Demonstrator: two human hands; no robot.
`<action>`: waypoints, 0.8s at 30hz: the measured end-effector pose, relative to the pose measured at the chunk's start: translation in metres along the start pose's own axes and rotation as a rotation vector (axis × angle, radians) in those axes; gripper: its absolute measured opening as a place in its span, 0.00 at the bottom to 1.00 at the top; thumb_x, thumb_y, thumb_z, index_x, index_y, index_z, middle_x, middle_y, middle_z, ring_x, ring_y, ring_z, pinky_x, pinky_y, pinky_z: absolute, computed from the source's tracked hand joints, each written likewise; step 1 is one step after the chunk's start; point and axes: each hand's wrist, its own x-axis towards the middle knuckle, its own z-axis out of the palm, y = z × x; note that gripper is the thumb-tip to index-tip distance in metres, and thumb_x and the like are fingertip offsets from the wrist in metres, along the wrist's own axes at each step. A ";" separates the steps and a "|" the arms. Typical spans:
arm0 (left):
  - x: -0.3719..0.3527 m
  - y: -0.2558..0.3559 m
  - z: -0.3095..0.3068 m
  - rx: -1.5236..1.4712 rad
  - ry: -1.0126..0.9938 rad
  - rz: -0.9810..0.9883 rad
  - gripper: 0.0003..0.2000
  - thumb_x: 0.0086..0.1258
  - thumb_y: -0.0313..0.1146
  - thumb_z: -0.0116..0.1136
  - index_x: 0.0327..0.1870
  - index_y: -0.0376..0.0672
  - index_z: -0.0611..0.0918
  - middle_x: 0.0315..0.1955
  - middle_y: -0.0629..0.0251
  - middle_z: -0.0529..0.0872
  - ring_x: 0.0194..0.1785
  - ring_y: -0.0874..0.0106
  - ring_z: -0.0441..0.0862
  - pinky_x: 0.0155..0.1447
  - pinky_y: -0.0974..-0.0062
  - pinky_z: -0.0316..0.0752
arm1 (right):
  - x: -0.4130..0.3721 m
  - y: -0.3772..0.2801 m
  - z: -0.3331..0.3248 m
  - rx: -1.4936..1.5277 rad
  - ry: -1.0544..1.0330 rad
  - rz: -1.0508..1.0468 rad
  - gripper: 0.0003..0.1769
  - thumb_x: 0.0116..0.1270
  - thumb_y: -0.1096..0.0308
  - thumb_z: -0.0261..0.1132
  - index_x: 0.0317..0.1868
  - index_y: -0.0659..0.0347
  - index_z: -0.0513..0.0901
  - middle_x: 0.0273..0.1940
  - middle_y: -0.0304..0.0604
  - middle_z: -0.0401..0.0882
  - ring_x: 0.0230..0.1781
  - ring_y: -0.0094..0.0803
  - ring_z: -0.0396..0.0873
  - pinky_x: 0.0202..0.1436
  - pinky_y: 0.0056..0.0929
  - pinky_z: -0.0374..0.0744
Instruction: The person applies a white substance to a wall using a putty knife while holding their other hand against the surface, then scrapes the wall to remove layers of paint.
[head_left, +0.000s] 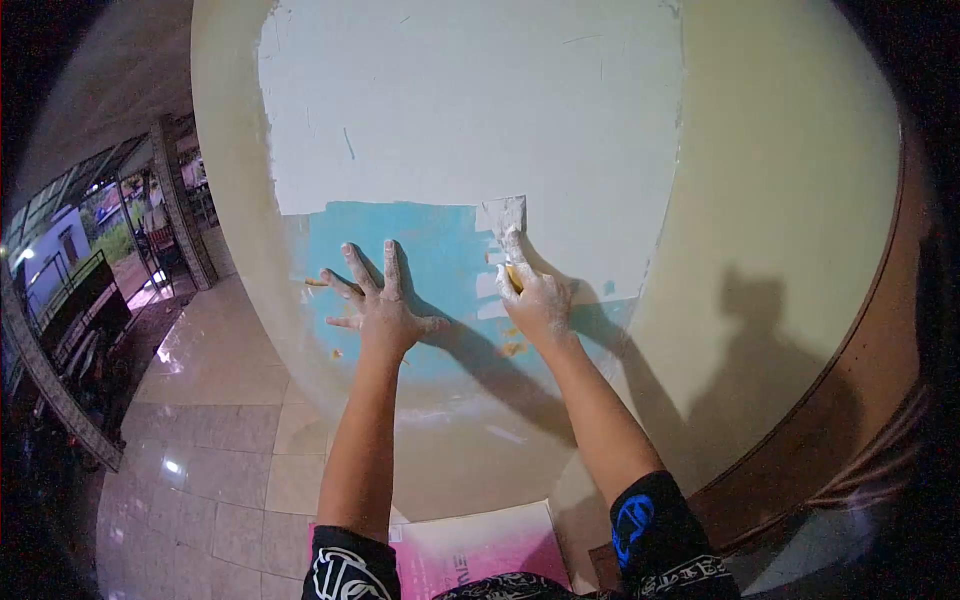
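My left hand (380,303) lies on the wall with its fingers spread over a blue-green patch (440,250); it holds nothing. White powder dusts its skin. To its right, my right hand (540,302) grips a putty knife (504,214) by its yellowish handle, the index finger stretched up along the blade. The blade is coated in white and rests against the wall at the border of the blue-green patch and the white putty layer (460,110). Streaks of white cross the blue-green near the blade. Small brownish spots mark the patch below.
Cream wall (780,180) surrounds the coated area, with my shadow on its right part. A pink and white box (480,545) stands low in front of me. Tiled floor (220,450) stretches left toward a pillar (182,200) and an open outdoor area. Brown trim edges the far right.
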 end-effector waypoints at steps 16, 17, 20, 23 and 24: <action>-0.001 0.011 -0.019 0.111 -0.144 -0.059 0.75 0.26 0.62 0.85 0.82 0.68 0.46 0.80 0.46 0.27 0.76 0.27 0.21 0.63 0.14 0.46 | -0.017 0.000 0.020 0.027 -0.006 -0.044 0.34 0.72 0.51 0.58 0.77 0.38 0.63 0.25 0.52 0.83 0.27 0.52 0.84 0.32 0.53 0.80; -0.001 0.009 -0.017 0.115 -0.146 -0.059 0.75 0.26 0.62 0.85 0.82 0.68 0.46 0.80 0.46 0.27 0.76 0.27 0.21 0.63 0.14 0.46 | -0.011 -0.005 0.012 0.049 -0.015 -0.005 0.33 0.71 0.53 0.60 0.76 0.38 0.66 0.24 0.52 0.83 0.26 0.52 0.84 0.32 0.53 0.80; 0.002 0.002 -0.006 0.103 -0.099 -0.021 0.75 0.26 0.62 0.85 0.82 0.67 0.45 0.80 0.46 0.27 0.76 0.27 0.21 0.63 0.14 0.45 | -0.006 0.005 0.028 0.102 -0.013 -0.036 0.35 0.70 0.55 0.61 0.77 0.41 0.64 0.22 0.52 0.82 0.23 0.51 0.83 0.31 0.52 0.80; 0.003 -0.005 0.007 0.022 0.019 0.002 0.73 0.20 0.59 0.86 0.80 0.70 0.55 0.81 0.51 0.31 0.78 0.31 0.22 0.56 0.09 0.46 | -0.023 0.007 0.036 0.085 0.122 -0.111 0.36 0.70 0.56 0.62 0.77 0.44 0.64 0.20 0.49 0.81 0.20 0.48 0.81 0.27 0.48 0.79; 0.003 -0.007 0.010 0.029 0.053 0.027 0.73 0.20 0.58 0.86 0.80 0.70 0.54 0.81 0.50 0.31 0.78 0.31 0.22 0.56 0.09 0.45 | -0.021 0.005 0.031 0.088 0.119 -0.114 0.36 0.70 0.56 0.62 0.77 0.44 0.64 0.20 0.49 0.81 0.20 0.48 0.81 0.27 0.48 0.79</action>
